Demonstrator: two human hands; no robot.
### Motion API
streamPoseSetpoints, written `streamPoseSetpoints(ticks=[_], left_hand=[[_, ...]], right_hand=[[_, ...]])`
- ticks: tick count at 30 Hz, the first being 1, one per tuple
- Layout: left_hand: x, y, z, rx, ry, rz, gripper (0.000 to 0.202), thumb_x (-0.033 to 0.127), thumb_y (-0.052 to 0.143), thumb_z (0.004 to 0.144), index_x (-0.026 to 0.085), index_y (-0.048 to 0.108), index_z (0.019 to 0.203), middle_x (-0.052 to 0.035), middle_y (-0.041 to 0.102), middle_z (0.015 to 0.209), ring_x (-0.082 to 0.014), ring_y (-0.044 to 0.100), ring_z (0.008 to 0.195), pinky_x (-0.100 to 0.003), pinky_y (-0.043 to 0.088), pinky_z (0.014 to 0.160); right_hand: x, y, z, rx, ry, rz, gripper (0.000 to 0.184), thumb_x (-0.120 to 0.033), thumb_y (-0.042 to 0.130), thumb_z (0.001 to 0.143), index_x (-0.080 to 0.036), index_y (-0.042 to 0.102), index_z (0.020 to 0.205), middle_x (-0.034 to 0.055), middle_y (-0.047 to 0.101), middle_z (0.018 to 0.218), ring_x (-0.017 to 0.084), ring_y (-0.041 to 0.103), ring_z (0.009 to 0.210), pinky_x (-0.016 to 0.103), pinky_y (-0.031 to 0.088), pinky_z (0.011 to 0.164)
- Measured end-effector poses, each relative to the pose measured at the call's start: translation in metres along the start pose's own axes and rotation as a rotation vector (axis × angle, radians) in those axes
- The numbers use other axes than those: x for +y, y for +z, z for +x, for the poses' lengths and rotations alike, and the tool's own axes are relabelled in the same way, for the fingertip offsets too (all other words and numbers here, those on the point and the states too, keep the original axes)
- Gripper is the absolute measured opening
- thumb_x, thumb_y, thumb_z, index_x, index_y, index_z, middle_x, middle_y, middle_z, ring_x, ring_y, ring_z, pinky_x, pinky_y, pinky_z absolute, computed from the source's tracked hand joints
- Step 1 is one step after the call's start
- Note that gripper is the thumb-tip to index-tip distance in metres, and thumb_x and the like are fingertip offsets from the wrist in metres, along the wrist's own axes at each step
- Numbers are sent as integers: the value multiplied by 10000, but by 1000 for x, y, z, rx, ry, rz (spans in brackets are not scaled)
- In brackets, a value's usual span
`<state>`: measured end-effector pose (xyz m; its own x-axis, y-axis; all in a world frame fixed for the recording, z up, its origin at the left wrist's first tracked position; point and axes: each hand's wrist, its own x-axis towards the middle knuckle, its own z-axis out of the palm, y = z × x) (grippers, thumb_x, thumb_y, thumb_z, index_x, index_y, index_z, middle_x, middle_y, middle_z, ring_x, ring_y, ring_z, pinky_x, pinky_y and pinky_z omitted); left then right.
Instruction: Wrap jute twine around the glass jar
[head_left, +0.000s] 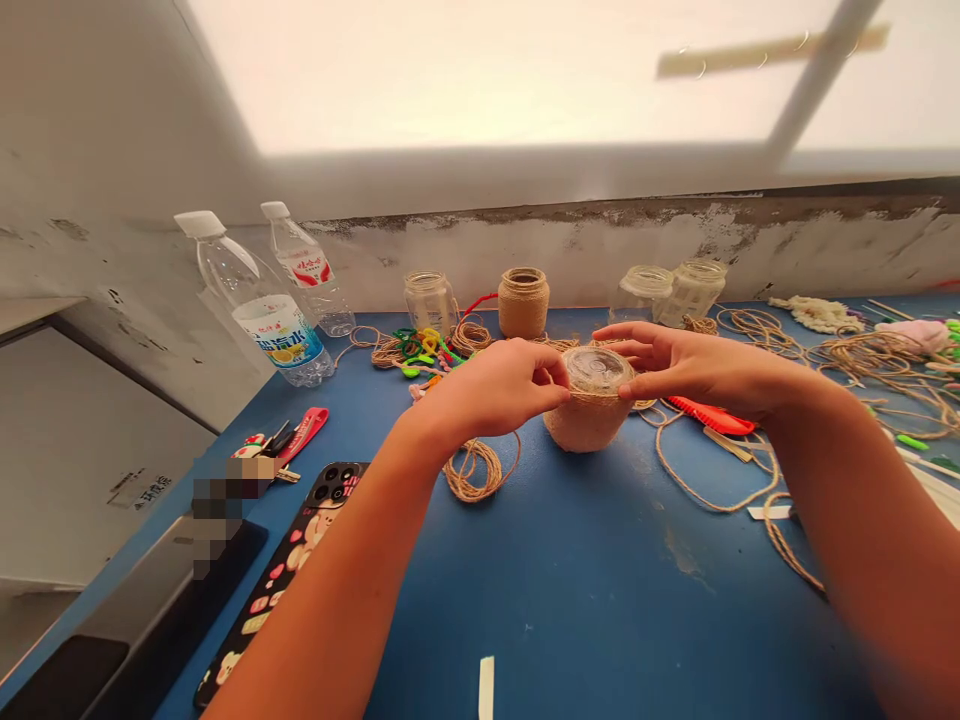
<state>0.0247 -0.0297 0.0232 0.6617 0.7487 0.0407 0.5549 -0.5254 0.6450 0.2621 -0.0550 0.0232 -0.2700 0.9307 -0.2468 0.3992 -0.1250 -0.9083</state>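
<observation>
Together, both hands (499, 388) (694, 370) hold the twine-wrapped jar (589, 422).

“娃哈哈” on the rear bottle (310, 272), a final “水” on the front bottle's label (274, 330).

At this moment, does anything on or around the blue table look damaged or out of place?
Yes. The wall behind is stained and peeling, and the blue table has a scuffed patch right of centre. Twine lies tangled at the far right. I see no spill.
</observation>
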Motion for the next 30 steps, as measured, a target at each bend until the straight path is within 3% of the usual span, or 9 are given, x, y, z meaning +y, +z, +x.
streamPoseSetpoints(ticks=[6,19,30], left_hand=[[-1,2,1,30,2,-5,151,271,571,836,197,702,818,17,687,766,-119,566,640,-240,388,554],[-5,11,7,115,12,14,109,239,588,828,206,689,806,23,693,790,-122,601,682,-232,410,564],[-5,11,7,129,42,22,122,213,571,826,195,680,774,22,694,764,-119,585,674,-237,403,571]], right_hand=[[1,1,1,-14,-17,-4,691,-239,780,743,-321,489,1363,30,681,1315,303,599,1248,402,500,1035],[2,1,1,-6,-9,5,704,-205,770,733,-313,479,1364,41,693,1287,323,610,1234,470,475,1079],[3,0,2,22,-9,31,758,-236,794,726,-297,449,1398,71,615,1409,312,584,1277,435,476,1078]])
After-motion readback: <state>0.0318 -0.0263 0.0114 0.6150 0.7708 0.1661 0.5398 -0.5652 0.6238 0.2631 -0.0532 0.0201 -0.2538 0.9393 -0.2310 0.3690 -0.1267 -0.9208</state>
